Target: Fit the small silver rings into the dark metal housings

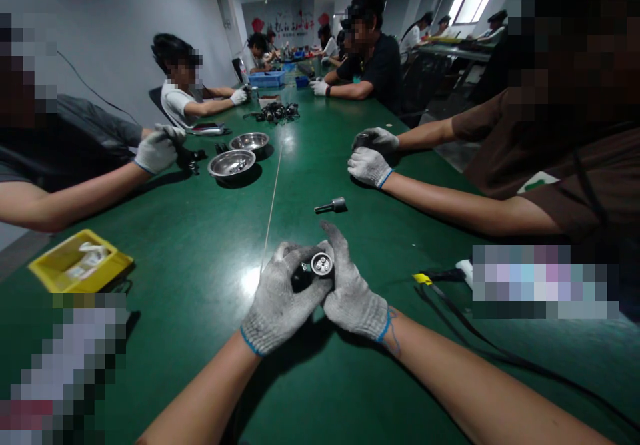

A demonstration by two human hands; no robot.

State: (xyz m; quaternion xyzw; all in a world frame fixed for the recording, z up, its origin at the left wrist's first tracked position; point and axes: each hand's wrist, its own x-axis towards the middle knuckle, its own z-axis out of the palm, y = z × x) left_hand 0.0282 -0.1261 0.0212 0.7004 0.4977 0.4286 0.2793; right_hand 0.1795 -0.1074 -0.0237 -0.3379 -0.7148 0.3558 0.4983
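Both of my hands wear grey knitted gloves and meet over the table's near middle. Between them is a small round metal part (pixel 321 264), its open end facing me, with a pale rim and what look like little gears inside. My left hand (pixel 287 298) is closed around its left side, thumb below it. My right hand (pixel 353 292) presses against its right side, thumb pointing up and fingers mostly hidden behind. Tiny shiny bits (pixel 305 267) show by my left fingers. Just beyond my hands, a grey cylinder with a thin shaft (pixel 331 205) lies on the table.
A yellow bin (pixel 83 262) with white items stands at left. Two steel bowls (pixel 231 164) sit farther off, near a pile of black parts (pixel 277 112). A black cable (pixel 480 328) crosses the green table (pixel 400 385) at right. Gloved co-workers sit along both sides.
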